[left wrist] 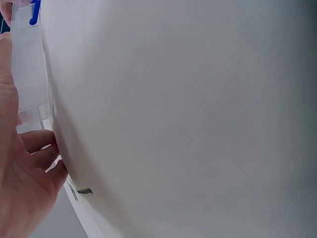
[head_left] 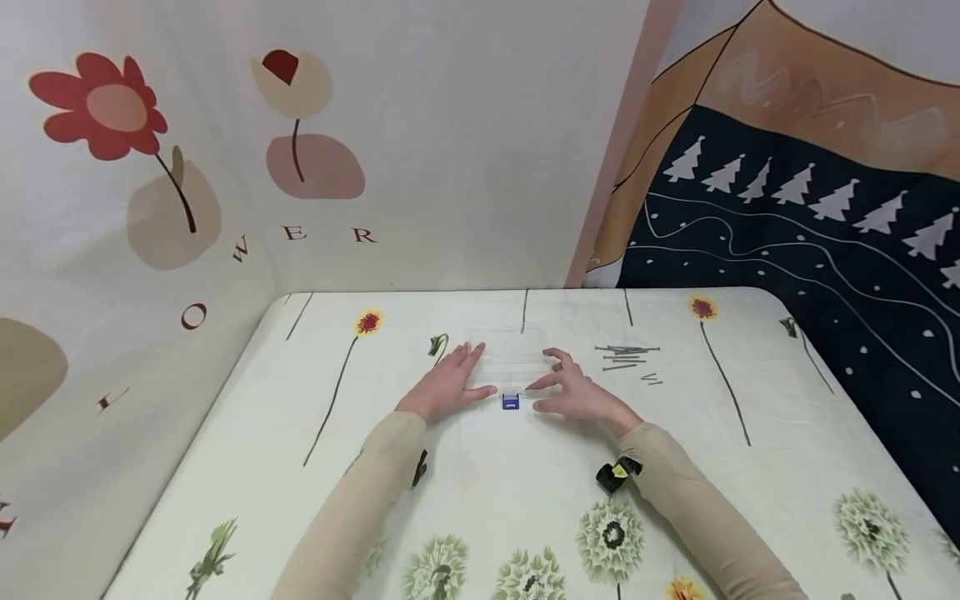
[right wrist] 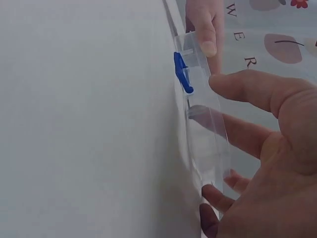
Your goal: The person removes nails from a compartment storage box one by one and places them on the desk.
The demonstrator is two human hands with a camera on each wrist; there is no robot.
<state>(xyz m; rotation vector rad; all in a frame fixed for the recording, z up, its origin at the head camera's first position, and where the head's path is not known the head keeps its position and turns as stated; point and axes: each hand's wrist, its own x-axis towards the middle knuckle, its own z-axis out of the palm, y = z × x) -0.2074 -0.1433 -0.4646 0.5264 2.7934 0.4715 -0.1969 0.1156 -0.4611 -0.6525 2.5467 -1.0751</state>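
A clear plastic box (head_left: 510, 354) lies on the table, its blue latch (head_left: 511, 402) hanging at the near side. Along the box's left side is my left hand (head_left: 447, 383), fingers pointing forward and thumb near the front left corner. My right hand (head_left: 579, 395) is at the right side with fingers spread. In the right wrist view, its thumb is beside the upper edge of the box (right wrist: 203, 141), and a finger shows through the transparent wall. The left wrist view has the left hand's fingertips low at the end of the box (left wrist: 30, 74).
Several long, thin grey nails (head_left: 626, 353) lie in a loose pile to the right of the box. A few shorter ones (head_left: 652, 379) are just nearer to me. A flower-print cloth (head_left: 247, 467) covers the table, and patterned curtains (head_left: 465, 150) hang behind it.
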